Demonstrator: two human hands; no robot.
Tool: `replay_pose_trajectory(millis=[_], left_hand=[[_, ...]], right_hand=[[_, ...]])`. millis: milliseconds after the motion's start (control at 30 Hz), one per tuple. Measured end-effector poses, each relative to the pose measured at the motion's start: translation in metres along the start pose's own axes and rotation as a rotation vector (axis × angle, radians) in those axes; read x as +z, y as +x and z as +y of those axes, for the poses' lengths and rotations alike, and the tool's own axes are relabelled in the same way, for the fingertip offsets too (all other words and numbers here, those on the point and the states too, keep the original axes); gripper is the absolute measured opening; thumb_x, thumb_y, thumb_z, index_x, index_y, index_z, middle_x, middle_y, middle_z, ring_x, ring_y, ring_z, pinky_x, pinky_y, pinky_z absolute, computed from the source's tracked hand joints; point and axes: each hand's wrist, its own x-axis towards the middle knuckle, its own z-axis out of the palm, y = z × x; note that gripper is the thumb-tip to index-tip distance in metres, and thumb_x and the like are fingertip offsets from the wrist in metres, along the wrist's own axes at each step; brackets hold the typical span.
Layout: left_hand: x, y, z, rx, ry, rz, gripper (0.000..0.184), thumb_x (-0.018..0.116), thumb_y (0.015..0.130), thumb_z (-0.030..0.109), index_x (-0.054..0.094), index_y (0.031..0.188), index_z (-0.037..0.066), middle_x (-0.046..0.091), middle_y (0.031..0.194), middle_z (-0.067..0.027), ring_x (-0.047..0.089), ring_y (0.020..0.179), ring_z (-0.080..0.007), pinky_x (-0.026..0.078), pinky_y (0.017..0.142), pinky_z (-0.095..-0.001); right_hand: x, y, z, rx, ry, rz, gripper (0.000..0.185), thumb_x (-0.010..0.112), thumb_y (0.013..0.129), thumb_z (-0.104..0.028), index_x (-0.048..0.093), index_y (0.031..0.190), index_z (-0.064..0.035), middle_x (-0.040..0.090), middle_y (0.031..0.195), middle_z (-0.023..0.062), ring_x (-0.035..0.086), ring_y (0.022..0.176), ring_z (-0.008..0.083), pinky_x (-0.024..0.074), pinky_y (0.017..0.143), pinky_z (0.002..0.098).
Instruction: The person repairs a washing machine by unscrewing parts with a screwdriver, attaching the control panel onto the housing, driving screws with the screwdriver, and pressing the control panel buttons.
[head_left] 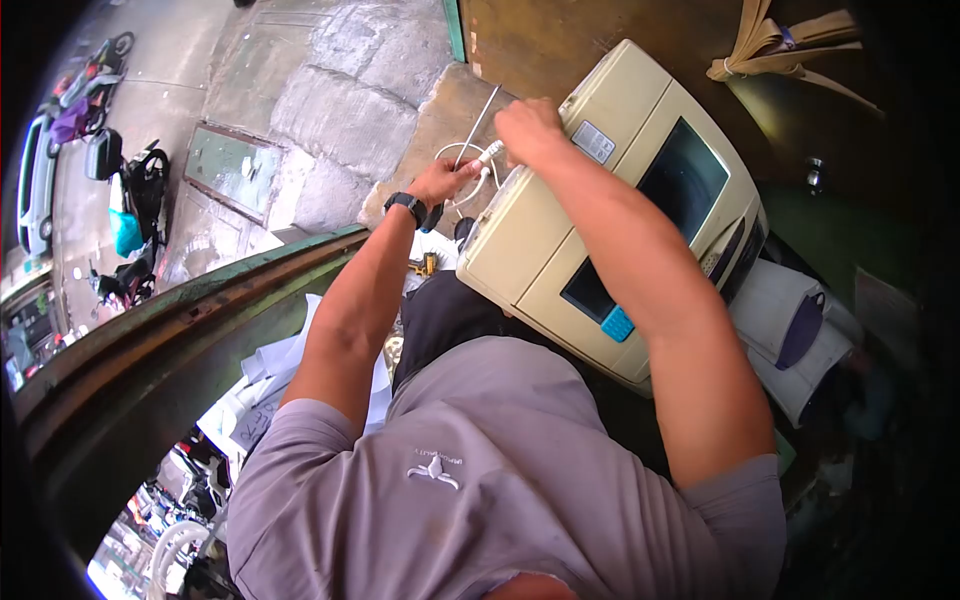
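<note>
A large beige machine with dark windows, which looks like a label printer (625,120), sits tilted in front of me. My left hand (447,182) is at its back edge, thumb and fingers closed on the white plug of a cable (490,153). Loops of the same white cable hang beside the fingers. My right hand (530,128) is curled over the back of the machine, close to the plug's other end. What its fingers hold there is hidden. A small blue piece (617,323) is on the machine's near side, below my right forearm.
A yellow and black power drill (424,265) lies near my left forearm, with white papers (270,370) below. Beige straps (790,50) are at the upper right, and a grey-white object (780,330) is right of the machine. Parked motorcycles (145,200) stand outside, beyond the green ledge (200,330).
</note>
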Motion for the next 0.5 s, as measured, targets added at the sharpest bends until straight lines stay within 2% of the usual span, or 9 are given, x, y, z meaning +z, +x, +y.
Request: replay_pose_trajectory(millis=[33,100,167,200,267,300,367,467,500], left_hand=[[0.002,-0.005,-0.003,-0.010,0.010,0.005,0.057,0.067,0.098,0.059,0.074,0.130,0.012,0.077,0.108,0.0043,0.051,0.070,-0.0061,0.045,0.064,-0.0266],[0.001,-0.004,0.008,-0.051,0.044,0.043,0.056,0.067,0.099,0.057,0.073,0.132,0.012,0.077,0.108,0.0043,0.052,0.071,-0.0059,0.045,0.065,-0.0259],[0.005,-0.008,0.004,-0.075,0.042,0.048,0.055,0.066,0.100,0.057,0.072,0.131,0.012,0.077,0.108,0.0043,0.053,0.073,-0.0053,0.045,0.064,-0.0252],[0.004,-0.007,0.001,-0.079,0.030,0.030,0.055,0.066,0.100,0.056,0.072,0.131,0.012,0.077,0.108,0.0044,0.053,0.074,-0.0051,0.045,0.064,-0.0249],[-0.004,0.002,0.001,-0.077,0.024,-0.042,0.055,0.066,0.099,0.056,0.072,0.130,0.011,0.078,0.110,0.0040,0.056,0.077,-0.0048,0.046,0.066,-0.0247],[-0.008,0.005,-0.004,-0.072,0.032,-0.059,0.055,0.066,0.099,0.056,0.072,0.130,0.011,0.078,0.110,0.0040,0.056,0.077,-0.0048,0.046,0.066,-0.0247],[-0.020,0.021,-0.008,-0.040,-0.006,-0.217,0.053,0.069,0.098,0.056,0.074,0.124,0.010,0.076,0.100,0.0035,0.057,0.075,-0.0047,0.047,0.063,-0.0246],[-0.040,0.040,0.001,-0.061,-0.063,-0.456,0.049,0.077,0.092,0.054,0.074,0.111,0.008,0.066,0.082,0.0054,0.057,0.066,-0.0051,0.046,0.053,-0.0242],[-0.046,0.056,-0.013,-0.072,0.001,-0.490,0.049,0.077,0.092,0.054,0.074,0.111,0.008,0.067,0.082,0.0052,0.057,0.066,-0.0054,0.047,0.056,-0.0244]], right_hand=[[0.007,-0.001,-0.006,-0.007,0.013,0.003,0.035,0.076,0.086,-0.017,0.075,0.120,-0.0101,0.074,0.121,0.0142,0.069,0.118,0.0275,0.0558,0.095,0.0401],[0.031,0.014,-0.010,0.116,0.112,0.169,0.033,0.078,0.085,-0.019,0.077,0.117,-0.0126,0.075,0.121,0.0129,0.071,0.116,0.0278,0.0570,0.092,0.0408],[0.053,0.008,-0.007,0.118,0.029,0.414,0.027,0.063,0.094,-0.010,0.080,0.114,-0.0154,0.078,0.115,0.0108,0.075,0.107,0.0277,0.0565,0.089,0.0458],[0.055,0.003,-0.003,0.026,0.039,0.406,0.027,0.061,0.095,-0.012,0.080,0.113,-0.0146,0.078,0.115,0.0107,0.075,0.107,0.0283,0.0567,0.090,0.0456],[0.030,0.017,0.013,-0.080,0.116,-0.039,0.029,0.056,0.098,-0.015,0.081,0.112,-0.0127,0.077,0.115,0.0113,0.074,0.108,0.0303,0.0575,0.090,0.0448],[0.030,0.014,0.015,-0.062,0.123,-0.041,0.029,0.056,0.098,-0.015,0.081,0.112,-0.0127,0.077,0.115,0.0113,0.074,0.108,0.0303,0.0575,0.090,0.0448],[0.032,0.004,0.015,-0.057,0.221,0.175,0.022,0.066,0.091,-0.015,0.081,0.103,-0.0067,0.075,0.111,0.0188,0.074,0.102,0.0383,0.0610,0.085,0.0440],[0.044,0.011,-0.012,0.106,0.101,0.201,0.023,0.061,0.091,-0.011,0.082,0.100,-0.0065,0.075,0.110,0.0209,0.076,0.099,0.0339,0.0612,0.078,0.0456],[0.045,0.015,-0.016,0.160,0.082,0.161,0.023,0.060,0.091,-0.010,0.082,0.098,-0.0063,0.075,0.109,0.0214,0.076,0.099,0.0327,0.0611,0.076,0.0461]])
